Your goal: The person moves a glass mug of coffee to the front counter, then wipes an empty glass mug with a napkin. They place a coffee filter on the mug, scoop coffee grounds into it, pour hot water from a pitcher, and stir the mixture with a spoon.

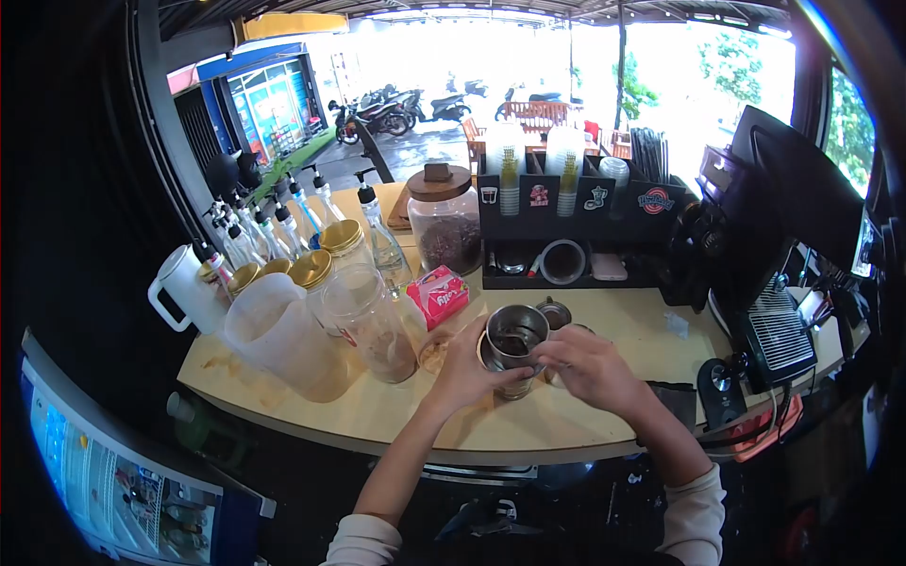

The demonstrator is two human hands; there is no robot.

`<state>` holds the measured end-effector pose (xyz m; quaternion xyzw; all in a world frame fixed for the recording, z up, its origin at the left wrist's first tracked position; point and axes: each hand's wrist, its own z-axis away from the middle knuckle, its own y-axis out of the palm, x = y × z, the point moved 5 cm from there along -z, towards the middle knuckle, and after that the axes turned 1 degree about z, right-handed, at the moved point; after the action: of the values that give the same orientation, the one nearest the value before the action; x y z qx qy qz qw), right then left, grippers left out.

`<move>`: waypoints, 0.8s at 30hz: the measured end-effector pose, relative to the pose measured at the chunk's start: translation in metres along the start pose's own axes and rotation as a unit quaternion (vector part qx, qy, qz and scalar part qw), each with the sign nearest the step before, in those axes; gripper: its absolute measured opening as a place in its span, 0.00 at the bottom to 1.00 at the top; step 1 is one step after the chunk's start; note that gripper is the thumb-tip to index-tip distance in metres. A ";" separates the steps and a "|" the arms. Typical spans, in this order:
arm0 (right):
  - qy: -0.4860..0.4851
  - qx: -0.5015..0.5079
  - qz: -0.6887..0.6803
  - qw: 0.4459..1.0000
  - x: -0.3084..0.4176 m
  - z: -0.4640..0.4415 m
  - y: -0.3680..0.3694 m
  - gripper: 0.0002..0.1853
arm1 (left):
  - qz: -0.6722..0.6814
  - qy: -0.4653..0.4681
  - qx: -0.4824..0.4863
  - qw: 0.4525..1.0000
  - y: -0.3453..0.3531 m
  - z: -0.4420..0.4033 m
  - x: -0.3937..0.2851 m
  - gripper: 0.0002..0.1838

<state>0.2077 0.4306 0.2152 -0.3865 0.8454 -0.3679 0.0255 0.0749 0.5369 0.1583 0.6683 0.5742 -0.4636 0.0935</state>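
Observation:
My left hand (465, 368) wraps around the side of a metal cup (517, 329) above the counter's front part. The cup's open mouth faces up toward me, and its inside looks dark with a curved shiny shape. At the cup's right rim, the fingers of my right hand (595, 371) are pinched together. What they hold, perhaps a thin handle reaching into the cup, is too small to tell. Behind the right hand stands another small metal vessel (555, 311), partly hidden. A pink packet (439, 296) lies just beyond my left hand.
On the left of the wooden counter (453, 426) are a clear jug (394, 349), a frosted pitcher (274, 325), gold-lidded jars and several pump bottles. A wood-lidded jar (446, 231) and a black cup organizer (576, 223) stand behind. A monitor (797, 174) rises at right.

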 end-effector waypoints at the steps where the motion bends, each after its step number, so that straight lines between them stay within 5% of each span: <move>1: 0.024 -0.008 0.002 1.000 -0.007 0.002 -0.004 0.10 | 0.004 -0.002 0.002 1.000 0.000 0.000 0.002 0.38; 5: 0.098 0.017 -0.006 0.995 -0.019 -0.001 -0.004 0.10 | 0.038 -0.032 0.022 0.999 0.004 0.001 0.015 0.40; 24: 0.142 -0.014 0.017 0.990 -0.012 -0.001 -0.004 0.07 | 0.051 -0.009 0.033 0.998 0.002 0.001 0.017 0.43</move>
<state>0.2185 0.4371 0.2159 -0.3161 0.8520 -0.4067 -0.0936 0.0742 0.5469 0.1449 0.6953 0.5229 -0.4829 0.0994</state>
